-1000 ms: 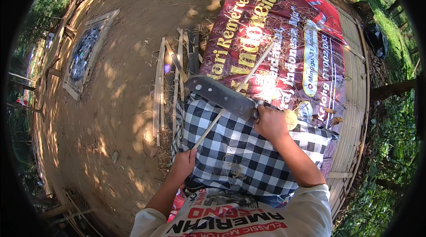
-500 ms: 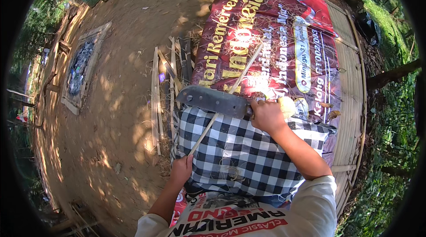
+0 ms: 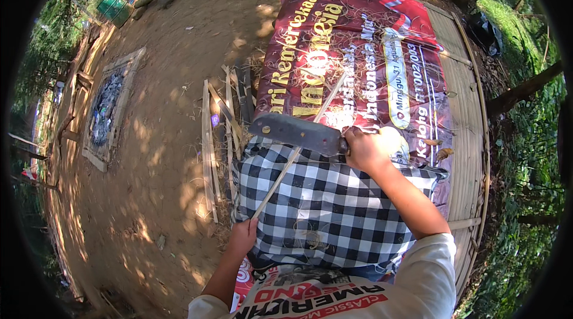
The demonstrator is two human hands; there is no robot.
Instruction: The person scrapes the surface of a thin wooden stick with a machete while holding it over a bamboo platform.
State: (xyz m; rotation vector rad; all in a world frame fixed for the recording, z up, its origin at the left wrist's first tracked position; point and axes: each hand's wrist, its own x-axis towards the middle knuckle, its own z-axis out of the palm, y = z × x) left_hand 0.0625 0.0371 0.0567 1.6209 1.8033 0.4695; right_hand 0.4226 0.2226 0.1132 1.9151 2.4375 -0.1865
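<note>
My right hand (image 3: 365, 150) is closed round the handle of a broad dark cleaver (image 3: 298, 132), its blade pointing left. The blade lies across a thin pale bamboo strip (image 3: 276, 183) and hides a short part of it. My left hand (image 3: 243, 236) grips the strip's near end, and the far end slants up and right over the dark red banner (image 3: 280, 44). Beneath the strip and the cleaver, a black-and-white checked cushion (image 3: 334, 211) covers my lap.
Curly shavings litter the banner, which lies on a bamboo platform (image 3: 465, 140). Several split bamboo pieces (image 3: 209, 152) lie to its left. Farther left, a framed ash pit (image 3: 107, 101) sits in the dirt ground (image 3: 161, 134). A green bin (image 3: 114, 8) stands at the far left.
My right hand and the cleaver have shifted slightly right and nearer me. My left hand keeps its grip on the strip. The whole view has tilted a little.
</note>
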